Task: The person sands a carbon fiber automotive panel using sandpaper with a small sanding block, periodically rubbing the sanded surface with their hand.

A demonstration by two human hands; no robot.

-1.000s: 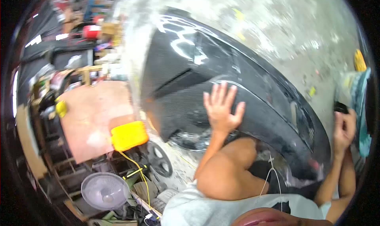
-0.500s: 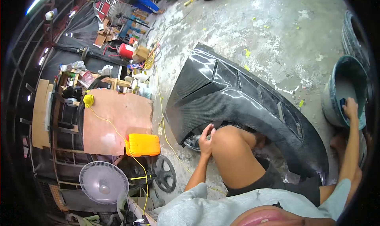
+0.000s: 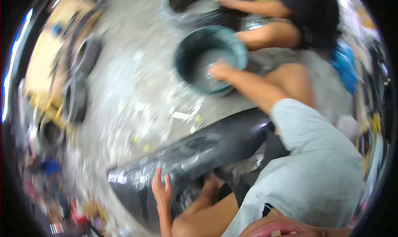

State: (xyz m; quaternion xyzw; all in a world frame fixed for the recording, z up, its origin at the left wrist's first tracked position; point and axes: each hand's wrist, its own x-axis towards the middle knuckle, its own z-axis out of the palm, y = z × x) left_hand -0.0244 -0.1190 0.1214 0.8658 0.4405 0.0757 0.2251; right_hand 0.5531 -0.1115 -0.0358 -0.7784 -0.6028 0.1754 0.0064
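Note:
A glossy black curved panel (image 3: 207,147) lies on the floor, blurred by motion. My left hand (image 3: 161,189) is raised over its left part, fingers apart, holding nothing; whether it touches the panel is unclear. Beyond the panel stands a teal bucket (image 3: 182,71) with cloudy water in it. My right hand (image 3: 219,71) reaches inside the bucket, at the water. Its fingers are smeared and partly hidden, so anything held there cannot be made out.
Behind the bucket is a round black tub or tire (image 3: 174,17) holding water. Another person (image 3: 313,21) sits at the upper right, one hand (image 3: 228,1) over it. Tires (image 3: 74,98) and a yellow stand (image 3: 49,108) are at the left. A blue bag (image 3: 345,67) lies right.
The view has swung toward the bucket, bringing the other person into sight. My right hand has gone lower into the bucket; the dark blue item it held no longer shows. My left hand has left my knee.

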